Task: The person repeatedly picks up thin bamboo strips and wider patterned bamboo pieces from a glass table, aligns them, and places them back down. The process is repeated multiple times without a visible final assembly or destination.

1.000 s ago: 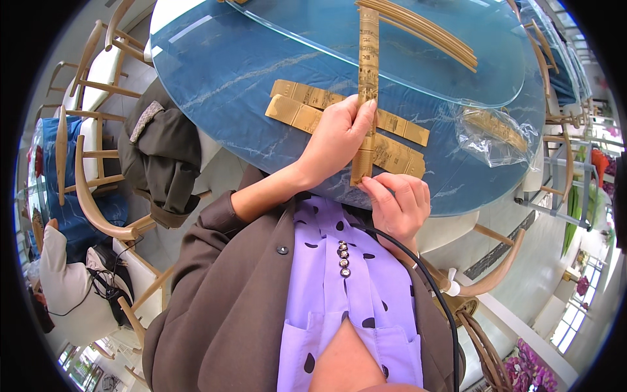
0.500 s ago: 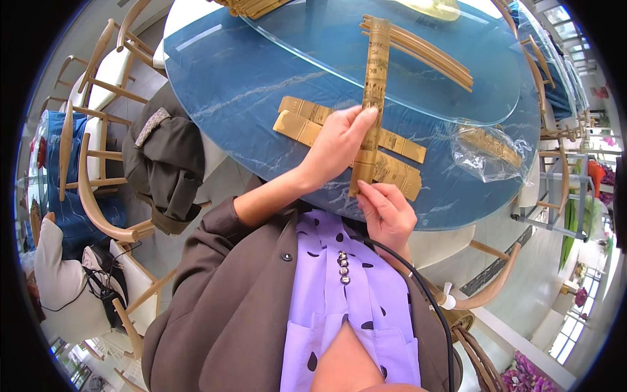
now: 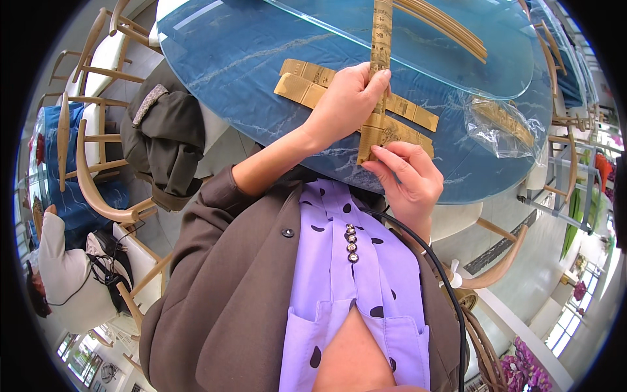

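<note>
A long, narrow strip of gold printed paper (image 3: 381,40) stretches away from me across the table. Around its middle, my left hand (image 3: 345,108) is closed with the thumb on top. The fingertips of my right hand (image 3: 410,175) pinch the right edge of its near end. Beneath it, crosswise on the table, lie two flat gold paper strips, a farther one (image 3: 307,70) and a nearer one (image 3: 291,89). My left hand and the held strip hide their middle parts.
Thin brown sticks (image 3: 450,29) lie on the glass turntable. A clear plastic bag (image 3: 503,124) with gold paper inside rests at the right of the blue table (image 3: 235,85). Wooden chairs (image 3: 88,183) and a dark jacket (image 3: 163,140) are on the left. A black cable (image 3: 447,277) crosses my right side.
The view has shifted, so table, hands and strip sit higher in the picture. Both hands keep their hold on the gold strip, with its near end still between my right fingertips.
</note>
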A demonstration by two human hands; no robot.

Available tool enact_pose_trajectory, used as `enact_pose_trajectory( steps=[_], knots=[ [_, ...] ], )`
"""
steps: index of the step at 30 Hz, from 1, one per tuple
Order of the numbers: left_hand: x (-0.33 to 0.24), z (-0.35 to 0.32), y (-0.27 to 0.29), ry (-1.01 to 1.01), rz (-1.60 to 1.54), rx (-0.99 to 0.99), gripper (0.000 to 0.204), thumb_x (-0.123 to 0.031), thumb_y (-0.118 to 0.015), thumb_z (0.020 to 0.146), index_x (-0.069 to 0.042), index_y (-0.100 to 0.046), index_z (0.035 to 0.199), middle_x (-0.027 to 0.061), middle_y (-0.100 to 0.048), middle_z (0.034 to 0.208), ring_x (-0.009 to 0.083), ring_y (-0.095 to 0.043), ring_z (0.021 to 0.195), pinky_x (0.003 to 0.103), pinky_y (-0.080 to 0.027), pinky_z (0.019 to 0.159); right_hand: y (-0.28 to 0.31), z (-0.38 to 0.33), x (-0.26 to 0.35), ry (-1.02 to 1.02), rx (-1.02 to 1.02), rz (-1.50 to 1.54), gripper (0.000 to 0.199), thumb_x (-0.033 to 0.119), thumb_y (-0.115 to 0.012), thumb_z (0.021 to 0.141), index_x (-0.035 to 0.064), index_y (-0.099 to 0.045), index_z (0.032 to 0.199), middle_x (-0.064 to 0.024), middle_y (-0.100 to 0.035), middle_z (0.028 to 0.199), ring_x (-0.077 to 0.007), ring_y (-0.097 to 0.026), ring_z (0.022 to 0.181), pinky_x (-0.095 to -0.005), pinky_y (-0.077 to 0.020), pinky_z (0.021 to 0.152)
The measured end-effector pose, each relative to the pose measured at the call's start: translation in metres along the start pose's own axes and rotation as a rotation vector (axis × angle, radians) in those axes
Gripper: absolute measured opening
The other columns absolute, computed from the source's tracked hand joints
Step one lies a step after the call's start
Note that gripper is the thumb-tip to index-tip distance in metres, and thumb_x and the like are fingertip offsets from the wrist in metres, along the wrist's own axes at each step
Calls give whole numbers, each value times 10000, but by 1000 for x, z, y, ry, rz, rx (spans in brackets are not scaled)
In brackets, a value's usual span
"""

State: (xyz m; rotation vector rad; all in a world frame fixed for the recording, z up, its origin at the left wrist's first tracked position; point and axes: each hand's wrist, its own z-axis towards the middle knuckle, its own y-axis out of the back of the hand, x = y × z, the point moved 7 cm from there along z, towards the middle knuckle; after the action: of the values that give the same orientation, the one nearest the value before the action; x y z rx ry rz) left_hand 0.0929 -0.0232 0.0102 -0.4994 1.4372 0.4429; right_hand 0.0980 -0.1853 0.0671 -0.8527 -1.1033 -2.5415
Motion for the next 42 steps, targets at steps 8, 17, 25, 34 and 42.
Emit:
enact_pose_trajectory(
  steps=[8, 17, 25, 34, 42],
  knots=[
    [-4, -7, 2, 45, 36, -15, 343, -298, -496, 1058, -45, -579, 842, -24, -481, 715, 77, -407, 696, 278, -377, 646, -2, -5, 16, 210, -71, -310, 279, 132, -819, 690, 101, -748, 959, -7, -632, 886, -188, -622, 771, -323, -474, 680],
    [5, -11, 4, 39, 14, -38, 332, -255, -488, 1052, 13, -568, 874, 90, -549, 710, 159, -481, 662, 346, -439, 633, -13, 0, 23, 281, -9, -324, 235, 158, -793, 743, 99, -739, 964, -13, -635, 903, -176, -635, 795, -315, -491, 699],
    [-11, -42, 3, 134, 136, 98, 304, -267, -515, 1038, 11, -540, 916, 158, -599, 752, 312, -582, 691, 391, -459, 643, -17, 21, 6, 161, 87, -148, 272, 83, -771, 730, 38, -713, 992, -67, -646, 944, -243, -643, 810, -348, -521, 671],
    [-96, 60, 165, -398, 869, -470, 289, -222, -633, 958, -17, -685, 1154, 191, -705, 1076, 363, -681, 960, 403, -535, 817, 5, 30, -12, 29, 11, -205, 207, 95, -799, 772, 25, -715, 947, -75, -663, 902, -247, -645, 775, -344, -520, 655],
    [-100, 181, 282, -403, 1043, -565, 314, -295, -584, 974, -48, -730, 1103, 142, -739, 986, 338, -691, 923, 380, -529, 823, 13, 40, -28, 19, 13, -252, 157, 66, -784, 786, 23, -717, 922, -80, -662, 904, -248, -648, 779, -342, -528, 668]
  ],
)
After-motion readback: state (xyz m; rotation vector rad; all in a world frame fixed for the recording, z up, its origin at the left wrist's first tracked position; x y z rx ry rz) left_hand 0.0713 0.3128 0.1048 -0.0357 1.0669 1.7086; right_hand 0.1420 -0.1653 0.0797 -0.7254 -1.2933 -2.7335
